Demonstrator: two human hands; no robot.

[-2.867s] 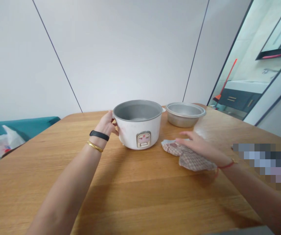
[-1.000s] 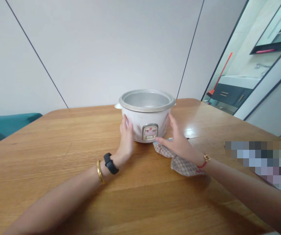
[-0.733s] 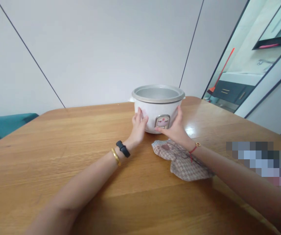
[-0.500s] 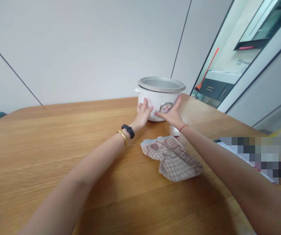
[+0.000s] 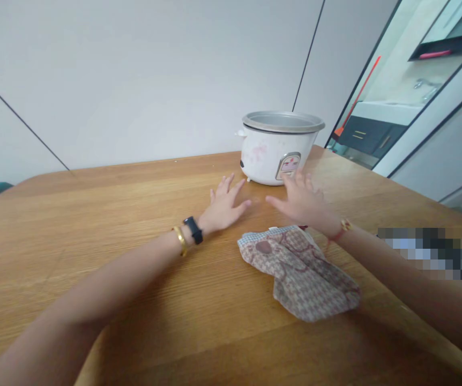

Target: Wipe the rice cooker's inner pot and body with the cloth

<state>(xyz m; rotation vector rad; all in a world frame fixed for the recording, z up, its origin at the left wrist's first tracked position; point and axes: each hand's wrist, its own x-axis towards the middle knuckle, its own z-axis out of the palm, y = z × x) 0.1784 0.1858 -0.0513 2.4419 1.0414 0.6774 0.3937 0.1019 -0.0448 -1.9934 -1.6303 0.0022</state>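
Cooker (image 5: 260,154): front panel (image 5: 291,162) partly behind blurred right hand (image 5: 304,202)

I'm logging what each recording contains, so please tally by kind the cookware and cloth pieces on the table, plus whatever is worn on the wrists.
Cookware: 2 (white rice cooker; inner pot seated in it)
Cloth pieces: 1 (patterned cloth)
Wristwear: 3 (black band; gold bangle; red bracelet)
Total: 6

Bare forearms (image 5: 126,280), black wristband (image 5: 193,230) behind the left grip (image 5: 223,208), gold bangle (image 5: 181,240) farther back, red cord (image 5: 338,234) with gold charm (image 5: 347,224) behind the right grip (image 5: 303,199)
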